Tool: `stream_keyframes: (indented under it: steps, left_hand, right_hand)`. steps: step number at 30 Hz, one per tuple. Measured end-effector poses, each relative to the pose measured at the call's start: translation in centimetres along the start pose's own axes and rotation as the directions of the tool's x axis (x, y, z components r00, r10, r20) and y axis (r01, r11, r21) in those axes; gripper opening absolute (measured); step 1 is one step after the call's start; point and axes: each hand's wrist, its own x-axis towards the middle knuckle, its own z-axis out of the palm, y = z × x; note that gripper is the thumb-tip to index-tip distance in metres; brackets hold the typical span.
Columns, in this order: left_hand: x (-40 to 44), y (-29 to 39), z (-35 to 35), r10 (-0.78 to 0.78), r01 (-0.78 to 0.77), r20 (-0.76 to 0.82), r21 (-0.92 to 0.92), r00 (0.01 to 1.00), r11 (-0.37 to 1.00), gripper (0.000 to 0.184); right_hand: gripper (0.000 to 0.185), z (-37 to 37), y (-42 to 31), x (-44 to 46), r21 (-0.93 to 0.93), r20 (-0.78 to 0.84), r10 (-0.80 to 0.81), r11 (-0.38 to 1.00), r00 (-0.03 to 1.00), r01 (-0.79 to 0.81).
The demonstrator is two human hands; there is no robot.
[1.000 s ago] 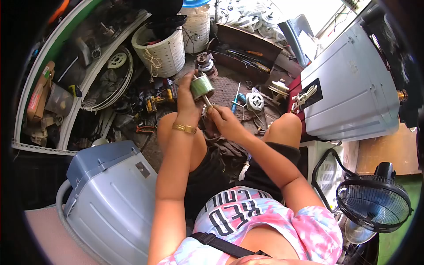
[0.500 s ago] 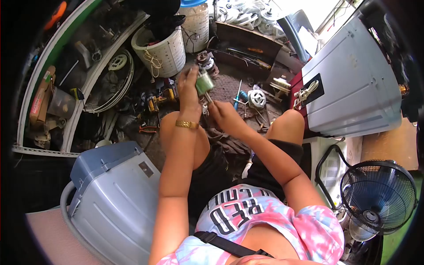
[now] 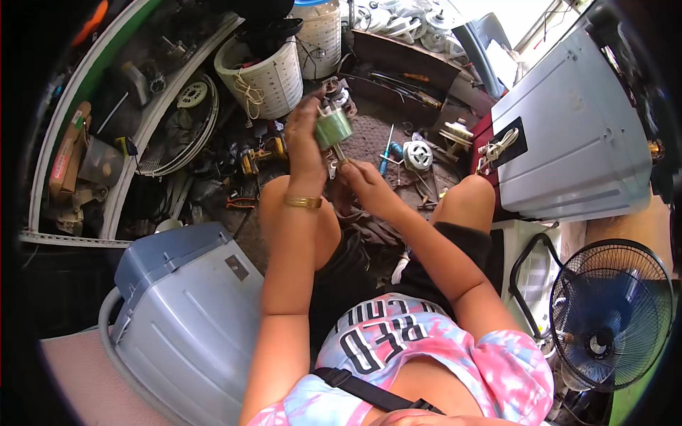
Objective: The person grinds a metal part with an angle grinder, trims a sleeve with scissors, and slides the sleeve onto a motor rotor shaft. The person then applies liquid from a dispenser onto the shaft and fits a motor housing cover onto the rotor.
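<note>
A green cylindrical part [image 3: 333, 129] with a metal shaft [image 3: 339, 153] is held up above the floor between my knees. My left hand [image 3: 305, 138] has its fingers round the left side of this part. Lower right, my right hand [image 3: 364, 182] pinches the lower end of the shaft. Beyond the green part, a small motor-like part [image 3: 337, 94] stands on the floor. To the right lie a blue screwdriver [image 3: 386, 157] and a round silver housing [image 3: 418, 155].
A yellow drill [image 3: 261, 155] and orange-handled pliers [image 3: 241, 203] lie left of my knees. White baskets [image 3: 266, 82] and an open tool box [image 3: 398, 60] stand ahead. Grey machine bodies [image 3: 195, 284] flank me, with a black fan [image 3: 611, 312] at lower right.
Both hands have shifted slightly right with the green part, and its tilt has changed a little. The whole view has also moved slightly.
</note>
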Motion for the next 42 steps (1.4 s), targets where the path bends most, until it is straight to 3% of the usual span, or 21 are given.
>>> stream_keyframes:
  steps: [1,3,4,7,9,12,15,17,19,21,22,24,26,28,30,32,34,36,38,41,42]
  left_hand:
    - [0.1,-0.6,0.2,0.198,-0.173,-0.044,0.325,0.979,0.930,0.040]
    - [-0.1,-0.6,-1.4,-0.192,0.217,0.115,-0.272,0.975,0.938,0.040]
    - [-1.4,2.1,-0.1,-0.240,0.333,0.266,-0.393,0.933,0.857,0.043]
    - [-1.5,3.2,1.0,-0.194,0.292,0.276,-0.379,0.941,0.878,0.044]
    - [0.2,-0.6,-0.4,0.188,-0.170,-0.031,0.306,0.982,0.937,0.042]
    - [-0.6,1.1,-1.1,-0.243,0.298,0.203,-0.318,0.949,0.900,0.044]
    - [-1.4,3.0,0.5,-0.223,0.341,0.311,-0.403,0.924,0.849,0.045]
    - [0.4,-0.5,-1.2,0.089,-0.081,-0.020,0.267,0.996,0.960,0.044]
    - [0.7,-1.6,-2.6,-0.106,0.106,-0.017,-0.025,0.994,0.994,0.038]
    - [-1.1,2.6,0.1,-0.178,0.268,0.280,-0.326,0.943,0.906,0.033]
    - [-2.2,4.1,0.8,-0.193,0.386,0.425,-0.431,0.884,0.816,0.032]
    - [-0.6,1.6,-0.5,-0.092,0.102,0.100,-0.100,0.991,0.990,0.036]
    - [0.1,-0.7,-1.1,0.159,-0.130,-0.056,0.347,0.986,0.929,0.041]
    - [-1.1,1.1,-0.8,-0.130,0.141,0.080,-0.144,0.988,0.979,0.037]
    - [-2.0,3.4,-0.2,-0.208,0.379,0.397,-0.421,0.894,0.824,0.033]
    - [-0.9,1.7,-0.9,-0.074,0.075,0.109,-0.008,0.991,0.997,0.042]
    - [0.1,-1.0,-1.5,0.168,-0.130,-0.057,0.411,0.984,0.902,0.049]
    - [-1.0,1.2,-0.7,-0.140,0.143,0.041,-0.090,0.989,0.986,0.033]
    - [-1.9,3.2,0.2,-0.241,0.344,0.282,-0.410,0.929,0.845,0.034]
    - [0.4,-0.3,-1.7,-0.061,0.061,0.004,0.045,0.998,0.997,0.038]
    - [0.4,-1.1,-1.3,0.130,-0.099,-0.067,0.345,0.989,0.933,0.040]
  right_hand:
    - [0.030,-0.4,-0.4,1.0,-0.462,-0.003,-0.065,0.885,0.998,0.057]
    - [0.030,0.7,-0.6,-0.7,-0.285,-0.052,-0.120,0.953,0.991,0.101]
    - [0.031,1.1,-1.9,-1.3,0.397,0.133,0.209,0.885,0.969,-0.245]
    - [0.031,1.4,-2.3,-1.5,0.454,0.165,0.188,0.857,0.968,-0.243]
    - [0.031,-1.2,1.7,1.2,-0.551,0.000,-0.092,0.831,0.996,0.077]
    - [0.027,1.6,-1.5,-1.0,0.098,-0.055,0.169,0.982,0.984,-0.164]
    - [0.026,1.8,-1.5,-1.4,0.594,0.225,0.090,0.777,0.970,-0.209]
    - [0.026,-0.6,1.3,0.9,-0.327,0.014,-0.036,0.944,0.999,0.039]
    - [0.026,0.1,1.2,0.1,-0.269,0.003,0.019,0.963,1.000,-0.017]
    - [0.027,2.2,-2.8,-1.3,0.706,0.261,0.187,0.632,0.947,-0.319]
    - [0.027,2.3,-2.3,-1.5,0.682,0.268,0.138,0.672,0.954,-0.289]
    - [0.028,1.2,-0.3,-0.4,0.246,0.130,0.063,0.965,0.990,-0.094]
    - [0.029,-0.5,1.7,1.5,-0.692,0.079,-0.240,0.685,0.967,0.227]
    - [0.032,0.8,-0.4,-0.5,0.015,0.057,0.092,0.996,0.994,-0.093]
    - [0.032,2.1,-2.1,-1.4,0.705,0.335,0.086,0.638,0.938,-0.310]
    - [0.030,1.2,0.0,-0.3,0.159,0.103,0.052,0.985,0.993,-0.068]
    - [0.028,-0.9,2.9,1.4,-0.619,0.043,-0.177,0.767,0.983,0.165]
    - [0.028,0.8,-0.6,-0.2,0.069,0.070,0.123,0.989,0.990,-0.128]
    - [0.027,1.9,-1.9,-1.4,0.733,0.337,0.110,0.592,0.935,-0.335]
    - [0.027,0.3,1.5,0.4,0.024,0.050,0.083,0.996,0.995,-0.084]
    - [0.027,-0.8,2.8,1.4,-0.666,0.065,-0.302,0.696,0.951,0.267]
